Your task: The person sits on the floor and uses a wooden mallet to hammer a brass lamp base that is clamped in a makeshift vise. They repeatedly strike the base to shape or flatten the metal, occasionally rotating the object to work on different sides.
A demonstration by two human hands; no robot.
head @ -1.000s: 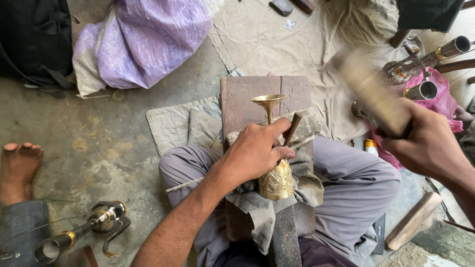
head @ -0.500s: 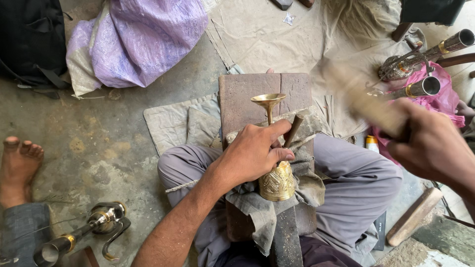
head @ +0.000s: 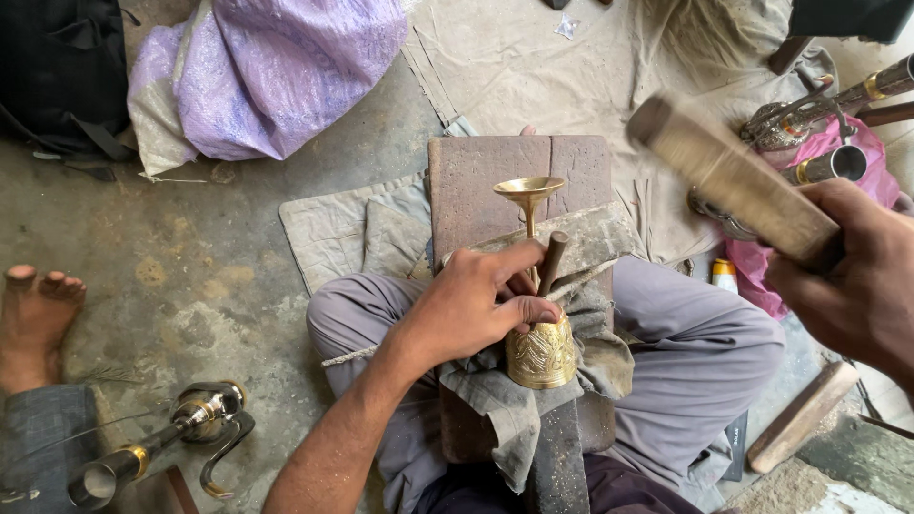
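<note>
The person is sitting cross-legged on the floor, with a dark metal stake (head: 560,457) running away from the near edge between the knees. A grey cloth (head: 495,405) is draped over the stake, and an engraved brass goblet (head: 540,350) is lying on it, bowl toward the near side, stem and round foot (head: 528,189) pointing far. The left hand (head: 476,306) is resting on the bowl's upper part, its grip closed around a short dark punch (head: 552,264) standing tilted against the stem; this hand and the goblet are sitting where they were half a second ago. The right hand (head: 852,276) is at the right edge, its grip clamped on a wooden mallet (head: 733,181), blurred with motion. Compared with the earlier frame, the mallet head is reaching farther left and higher, well apart from the punch. Under the goblet, a brown wooden block (head: 476,176) is lying on a folded grey mat (head: 333,233). At near left, a bare foot (head: 33,319) of another person and brass pipe fittings (head: 171,433) are lying on the concrete floor. At right, more brass tubes (head: 838,162) are resting on pink cloth. Farthest away, a purple woven sack (head: 276,67) is lying at the far left.
</note>
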